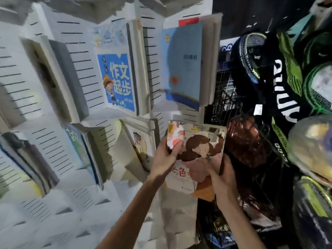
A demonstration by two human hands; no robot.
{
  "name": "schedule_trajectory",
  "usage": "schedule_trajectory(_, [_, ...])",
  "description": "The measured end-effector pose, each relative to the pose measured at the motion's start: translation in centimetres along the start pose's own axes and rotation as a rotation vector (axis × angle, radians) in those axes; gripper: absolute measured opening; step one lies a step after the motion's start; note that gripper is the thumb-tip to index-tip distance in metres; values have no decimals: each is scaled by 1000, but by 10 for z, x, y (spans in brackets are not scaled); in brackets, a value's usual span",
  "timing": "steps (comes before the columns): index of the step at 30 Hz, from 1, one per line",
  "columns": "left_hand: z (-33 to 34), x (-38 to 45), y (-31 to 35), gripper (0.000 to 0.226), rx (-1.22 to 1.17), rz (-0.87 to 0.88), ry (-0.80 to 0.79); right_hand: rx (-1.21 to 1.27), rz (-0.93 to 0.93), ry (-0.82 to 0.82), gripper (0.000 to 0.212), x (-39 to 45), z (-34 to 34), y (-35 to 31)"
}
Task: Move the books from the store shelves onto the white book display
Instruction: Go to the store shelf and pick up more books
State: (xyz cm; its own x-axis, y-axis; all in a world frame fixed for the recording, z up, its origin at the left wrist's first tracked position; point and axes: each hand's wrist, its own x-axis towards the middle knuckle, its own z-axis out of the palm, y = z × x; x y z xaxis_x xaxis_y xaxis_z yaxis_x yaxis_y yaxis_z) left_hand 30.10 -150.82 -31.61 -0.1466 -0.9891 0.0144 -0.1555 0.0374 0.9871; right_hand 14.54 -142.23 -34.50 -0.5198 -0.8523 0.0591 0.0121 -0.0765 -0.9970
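Both forearms reach up from the bottom edge toward the picture book (197,150) I hold in front of the white display (86,69). My left hand (166,157) grips the book's upper left corner, thumb on the cover, fingers behind. My right hand (221,177) grasps the lower right edge, fingers curled round it. Two hands keep the thin cover flat and square to the rack, which I judge is needed to slide it into a pocket without snagging.

Position: the book is upright, cover toward me, just beside the lower right pockets of the display, not yet seated in any.

Count of books already in pockets, as far as blur allows:
- Upper row: one blue cartoon book (116,81), one pale blue book (181,67), one grey book (70,79) seen edge-on.
- Lower row: one green book (80,150), one illustrated book (142,146) directly behind my left hand, one dark book (27,159) at far left.

That gives six seated, one in hand. Right of the display hang racket bags (269,69), well apart from the task.
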Motion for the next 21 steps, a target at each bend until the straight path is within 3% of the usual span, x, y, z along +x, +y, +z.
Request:
schedule_trajectory(4, [13, 28, 3, 56, 273, 102, 78, -24, -57, 58, 47, 46, 16, 2])
schedule_trajectory(7, [18, 40, -1, 61, 307, 198, 103, -11, -57, 69, 46, 69, 29, 12])
schedule_trajectory(14, [29, 71, -41, 81, 305, 84, 32, -35, -53, 17, 44, 89, 51, 27])
schedule_trajectory(18, [31, 75, -38, 69, 312, 89, -15, -189, -101, -38, 49, 97, 45, 32])
schedule_trajectory(21, [29, 74, -35, 57, 293, 92, 13, -347, -154, -57, 65, 95, 34, 37])
